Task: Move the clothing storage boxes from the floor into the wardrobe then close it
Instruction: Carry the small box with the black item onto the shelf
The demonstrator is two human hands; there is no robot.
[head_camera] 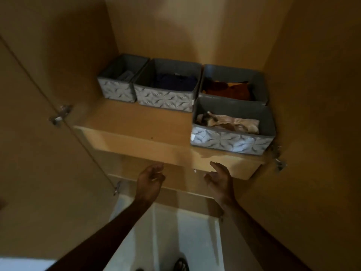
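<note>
Several grey patterned fabric storage boxes stand on the wardrobe shelf (pixel 140 122). At the back left is a small box (pixel 117 90), beside it a box with dark blue clothing (pixel 166 98), and at the back right a box with orange-brown clothing (pixel 232 85). In front of that one sits a box with pale cloth (pixel 232 139), at the shelf's front right edge. My left hand (pixel 150 180) and my right hand (pixel 219 178) hover below the shelf's front lip, both with fingers apart and holding nothing.
The left wardrobe door (pixel 39 133) and the right wardrobe door (pixel 316 133) stand open at either side, with metal hinges (pixel 60 114) showing. Pale floor tiles (pixel 168 231) lie below, and a dark sandal (pixel 180 265) shows at the bottom edge.
</note>
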